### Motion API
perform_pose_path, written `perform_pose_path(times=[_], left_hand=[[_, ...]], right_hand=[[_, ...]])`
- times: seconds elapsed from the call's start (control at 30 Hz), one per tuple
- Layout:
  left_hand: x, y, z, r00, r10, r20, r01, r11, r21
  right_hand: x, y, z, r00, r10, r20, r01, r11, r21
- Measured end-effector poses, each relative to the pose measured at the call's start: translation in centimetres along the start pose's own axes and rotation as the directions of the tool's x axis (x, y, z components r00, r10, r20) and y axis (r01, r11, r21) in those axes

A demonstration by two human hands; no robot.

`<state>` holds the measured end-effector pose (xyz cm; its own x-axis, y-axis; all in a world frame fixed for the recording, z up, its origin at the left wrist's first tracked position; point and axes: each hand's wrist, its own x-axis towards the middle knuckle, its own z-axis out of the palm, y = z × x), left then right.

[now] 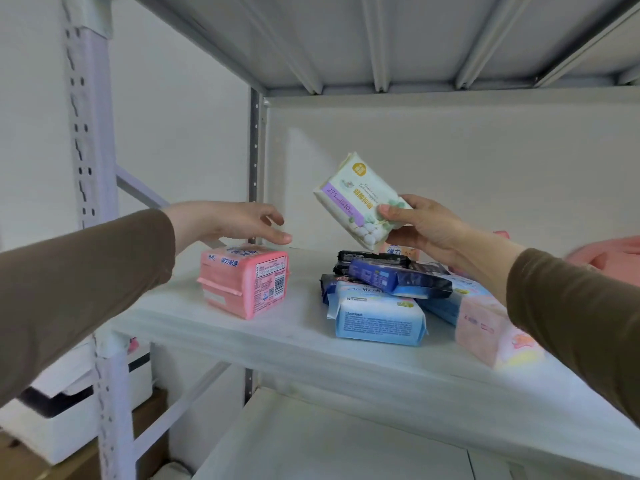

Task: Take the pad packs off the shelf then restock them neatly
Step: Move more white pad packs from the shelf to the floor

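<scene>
My right hand (426,230) grips a white and purple pad pack (356,199) and holds it tilted in the air above a heap of packs. The heap holds a dark blue pack (398,275), a light blue pack (377,315) and a pale pink pack (491,327) on the white shelf (277,344). A pink pack (246,280) stands alone to the left. My left hand (239,221) hovers just above its back edge with relaxed fingers, holding nothing.
A perforated white upright (90,140) stands at the left front corner. Above hangs another shelf's ribbed underside (381,39). A lower shelf (329,445) lies below. White boxes (69,410) sit on the floor at left. Something pink (609,254) lies at the far right.
</scene>
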<state>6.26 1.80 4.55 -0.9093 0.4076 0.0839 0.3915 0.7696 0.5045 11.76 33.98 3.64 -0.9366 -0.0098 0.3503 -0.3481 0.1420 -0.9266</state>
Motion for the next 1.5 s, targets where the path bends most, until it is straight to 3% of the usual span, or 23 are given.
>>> perform_pose_path(times=[0.1,0.27,0.37,0.77,1.03,1.33,1.5], left_hand=[[-1.1,-1.6,-0.1,0.994,-0.106,0.004,0.105,0.988,0.109],[-3.9,-2.8,-1.2,0.962,-0.257,0.089,0.25,0.964,0.09],[-5.4,-2.8,-0.9,0.953,-0.275,0.126,0.275,0.961,0.02],[-9.8,-2.3,2.2,0.978,-0.059,0.201,0.109,0.962,-0.249],[-13.1,-2.3,2.6,0.99,0.132,0.047,-0.108,0.934,-0.339],[-20.2,-9.6,0.6,0.965,0.244,0.1,-0.2,0.923,-0.329],[-23.3,-16.0,1.6,0.973,0.199,0.115,-0.161,0.947,-0.278]], right_hand=[[-0.9,0.0,0.6,1.0,0.016,0.009,-0.016,1.0,-0.001],[-2.3,-0.4,1.3,1.0,0.015,0.028,-0.015,1.0,0.017],[-2.8,-0.8,1.6,0.999,-0.002,0.035,0.001,1.0,0.021],[-6.4,-3.1,3.2,0.995,-0.095,0.016,0.095,0.995,0.011],[-11.8,-4.6,5.8,0.996,-0.091,-0.004,0.091,0.994,-0.067],[-19.6,-3.2,16.3,0.995,-0.075,-0.068,0.07,0.995,-0.074],[-23.6,-0.6,22.1,0.995,-0.005,-0.096,-0.005,0.994,-0.107]])
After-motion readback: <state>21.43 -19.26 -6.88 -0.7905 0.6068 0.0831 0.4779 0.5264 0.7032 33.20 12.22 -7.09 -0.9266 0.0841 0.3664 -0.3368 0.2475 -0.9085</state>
